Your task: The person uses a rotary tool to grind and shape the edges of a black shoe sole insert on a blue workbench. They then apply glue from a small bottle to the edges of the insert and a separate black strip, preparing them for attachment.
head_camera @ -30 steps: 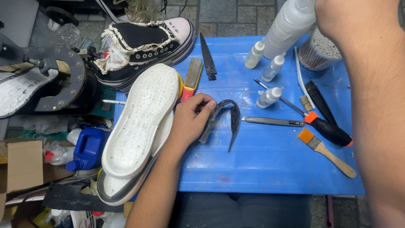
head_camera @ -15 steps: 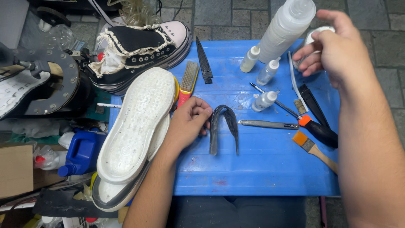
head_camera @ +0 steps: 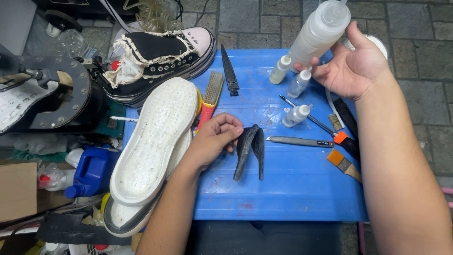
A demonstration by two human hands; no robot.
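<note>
I'm looking down on the blue table [head_camera: 283, 198], biggest thing in shot, with two pale soles [head_camera: 155, 141] stacked along its left edge, tread up, and a black high-top shoe [head_camera: 155, 59] lying behind them. My right hand [head_camera: 354, 66] is raised over the far right side with the fingers curled loosely around the lower body of one tall squeeze bottle [head_camera: 318, 33], nozzle up and tilted away. My left hand [head_camera: 214, 141] lies mid-table, fingertips pinching the top of the folded black rubber strip [head_camera: 250, 151], which rests near the middle of the table just right of the soles. To do this cleanly, I'd judge the strip should stay pinned flat while the bottle is tipped slowly (a light squeeze, nozzle low). Counting down in size: one red-handled wire brush [head_camera: 211, 101], one black blade [head_camera: 230, 73], one grey utility knife [head_camera: 299, 140], one orange-handled paintbrush [head_camera: 344, 164], three small dropper bottles [head_camera: 296, 115].
</note>
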